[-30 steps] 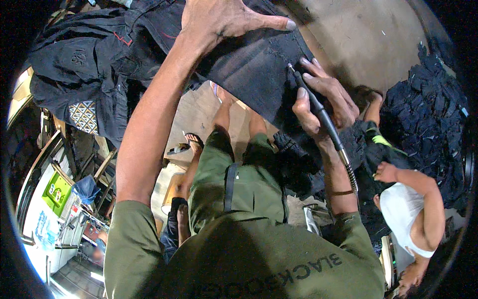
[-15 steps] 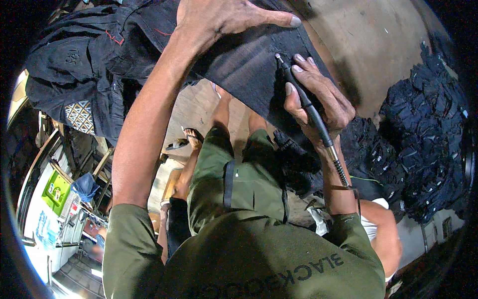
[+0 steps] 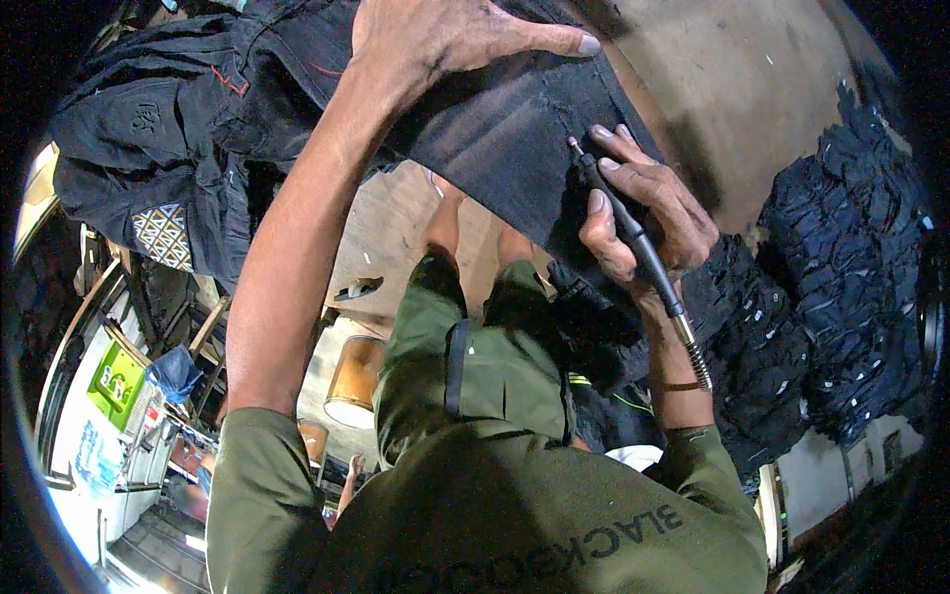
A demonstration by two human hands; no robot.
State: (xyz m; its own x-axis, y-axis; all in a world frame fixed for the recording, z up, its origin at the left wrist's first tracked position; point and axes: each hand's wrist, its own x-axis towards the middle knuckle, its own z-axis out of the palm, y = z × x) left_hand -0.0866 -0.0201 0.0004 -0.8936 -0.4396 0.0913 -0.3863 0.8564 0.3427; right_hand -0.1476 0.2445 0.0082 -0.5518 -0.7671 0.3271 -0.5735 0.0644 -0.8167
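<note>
The left hand [image 3: 435, 40] lies flat, fingers spread, pressing down dark denim jeans [image 3: 495, 139] on the smooth brown worktop [image 3: 752, 89]. The right hand [image 3: 643, 208] pinches a slim black rotary tool handpiece [image 3: 623, 213] like a pen, its metal tip touching the coarse fabric. A ragged stack of dark denim [image 3: 841, 287] sits to the right.

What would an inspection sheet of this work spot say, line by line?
Surface: tan rounded form, partly bare.
Job's things: dark jeans leg spread over it; pen-like rotary tool, tip on the cloth.
Clutter: stack of dark jeans at right; more dark garments at left.
Grippers: left hand pressed flat on the cloth; right hand gripping the tool.
Cables: flexible shaft running from the tool along the wrist.
Surroundings: wooden stools and a drum-like tub below.
</note>
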